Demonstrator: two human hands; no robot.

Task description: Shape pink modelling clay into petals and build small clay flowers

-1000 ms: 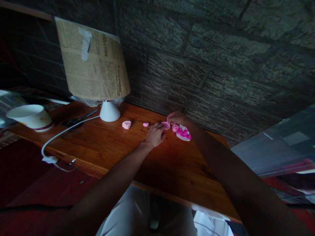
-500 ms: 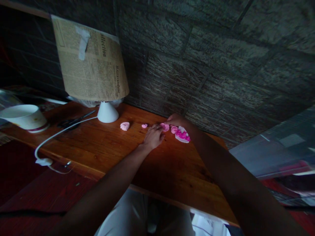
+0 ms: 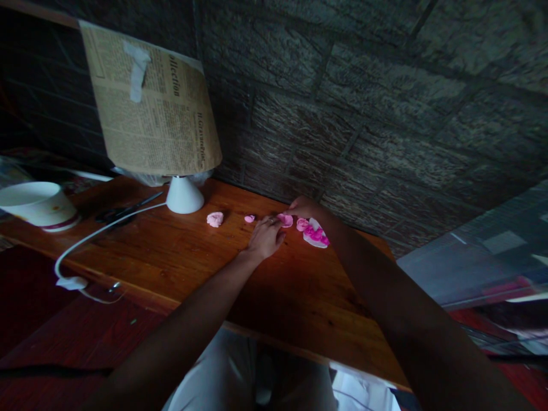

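Observation:
A flat, rounded pink piece (image 3: pixel 285 220) that looks like soft clay lies on the wooden table between my hands. My left hand (image 3: pixel 266 237) rests low at its left side, fingers bent together over its edge. From behind, my right hand (image 3: pixel 305 208) reaches in with fingers closed at the piece's far edge; its fingertips are partly hidden and dim. Just right of it sits a rounded pink lump (image 3: pixel 302 224), touching bright pink crumpled bits (image 3: pixel 315 234) on a whitish flat piece (image 3: pixel 311 244). Left of my hands lie a small pink bit (image 3: pixel 249 218) and a pale pink lump (image 3: pixel 214 219).
A lamp with a white base (image 3: pixel 184 196) and newsprint shade (image 3: pixel 156 114) stands at the back left. Its white cord (image 3: pixel 103 231) runs over the table's front edge. Dark scissors (image 3: pixel 124 211) and a paper cup (image 3: pixel 40 205) are farther left. A stone wall (image 3: pixel 342 108) rises behind.
Both hands stay at the flat pink piece, with hardly any visible movement. The whole view has shifted slightly, so things appear a little farther left.

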